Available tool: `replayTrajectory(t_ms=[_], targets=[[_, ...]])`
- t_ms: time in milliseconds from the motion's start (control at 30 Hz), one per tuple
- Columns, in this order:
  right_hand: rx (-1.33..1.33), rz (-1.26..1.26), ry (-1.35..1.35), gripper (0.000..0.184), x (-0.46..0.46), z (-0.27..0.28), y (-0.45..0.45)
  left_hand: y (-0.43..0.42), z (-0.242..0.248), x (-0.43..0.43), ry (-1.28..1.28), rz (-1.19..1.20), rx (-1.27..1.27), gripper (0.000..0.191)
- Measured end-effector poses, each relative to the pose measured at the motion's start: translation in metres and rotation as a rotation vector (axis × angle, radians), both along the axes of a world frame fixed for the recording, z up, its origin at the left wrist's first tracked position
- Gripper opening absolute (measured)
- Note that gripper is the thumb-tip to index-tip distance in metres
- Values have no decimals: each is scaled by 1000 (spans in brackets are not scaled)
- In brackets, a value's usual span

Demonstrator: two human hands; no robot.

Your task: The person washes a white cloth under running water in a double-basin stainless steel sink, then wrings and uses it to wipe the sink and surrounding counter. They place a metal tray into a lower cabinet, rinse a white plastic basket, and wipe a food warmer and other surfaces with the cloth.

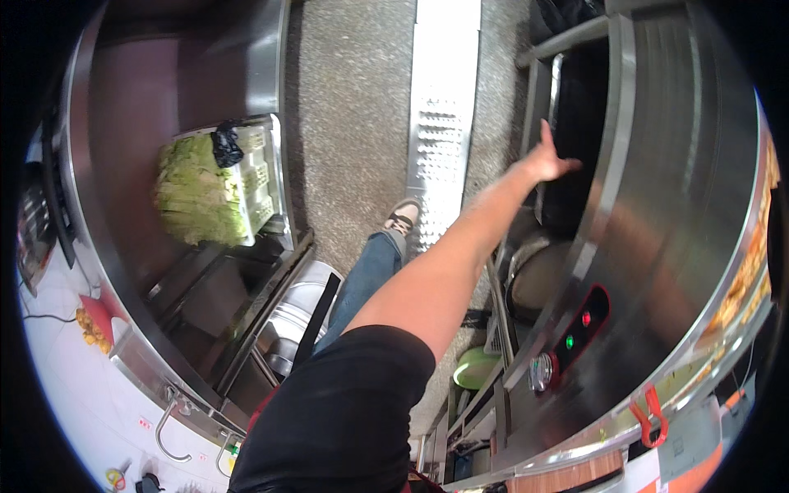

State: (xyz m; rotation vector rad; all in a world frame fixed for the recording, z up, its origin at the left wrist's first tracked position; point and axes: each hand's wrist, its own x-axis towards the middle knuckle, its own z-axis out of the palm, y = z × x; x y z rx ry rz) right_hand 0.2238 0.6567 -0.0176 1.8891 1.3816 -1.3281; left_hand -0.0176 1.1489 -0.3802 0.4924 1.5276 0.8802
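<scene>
My right hand (pixel 543 161) reaches out at the end of a bare forearm, fingers spread, with no object seen in it. It hangs before a dark opening (pixel 573 117) under the stainless-steel counter (pixel 659 185) on the right. A metal rail (pixel 556 86) runs along that opening close to the hand; whether they touch I cannot tell. Below the hand, a round pan (pixel 542 277) sits on the lower level. Farther down there stands a light green plastic basin (pixel 478 368). My left hand is out of view.
A perforated metal drain cover (pixel 442 142) runs along the speckled floor (pixel 351 117). On the left, a white plastic crate (pixel 262 179) holds leafy greens (pixel 197 191) beside a black plastic bag (pixel 227 145). Metal pots (pixel 290 333) stand lower. A control knob (pixel 541 371) juts from the right counter.
</scene>
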Motion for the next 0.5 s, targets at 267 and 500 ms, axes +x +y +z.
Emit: replayTrajectory(t_ms=[267, 500], targets=[[115, 290, 29, 16, 28, -3, -8, -213, -39, -2, 223, -375, -244, 84], [288, 541, 13, 33, 77, -15, -29, -486, 4, 7, 428, -467, -643, 57]])
